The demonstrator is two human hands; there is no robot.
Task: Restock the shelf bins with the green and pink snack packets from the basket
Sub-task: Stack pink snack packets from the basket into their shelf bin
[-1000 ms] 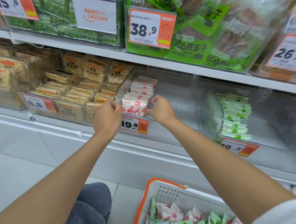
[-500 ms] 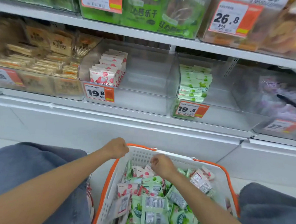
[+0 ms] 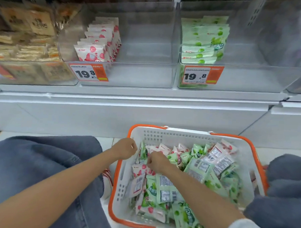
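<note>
A white basket (image 3: 185, 134) with orange handles stands on the floor, filled with green packets (image 3: 166, 189) and pink packets (image 3: 138, 171). My right hand (image 3: 156, 162) is down among them, fingers curled onto a pink packet at the left of the heap. My left hand (image 3: 125, 148) hovers at the basket's back left corner with curled fingers, beside an upright green packet, and nothing shows in it. On the shelf, a clear bin (image 3: 144, 75) holds a row of pink packets (image 3: 97, 46). The bin to its right (image 3: 252, 79) holds stacked green packets (image 3: 202, 40).
Brown snack packs (image 3: 28, 43) fill the bin at the far left. Price tags reading 19.8 hang on both bin fronts. My knees in grey trousers (image 3: 38, 169) flank the basket. A white shelf base (image 3: 128, 116) rises just behind the basket.
Both hands left the pink bin on the shelf and dropped to the basket. In the last half second the right hand shifted left onto the pink packets, and the left hand came over the rim.
</note>
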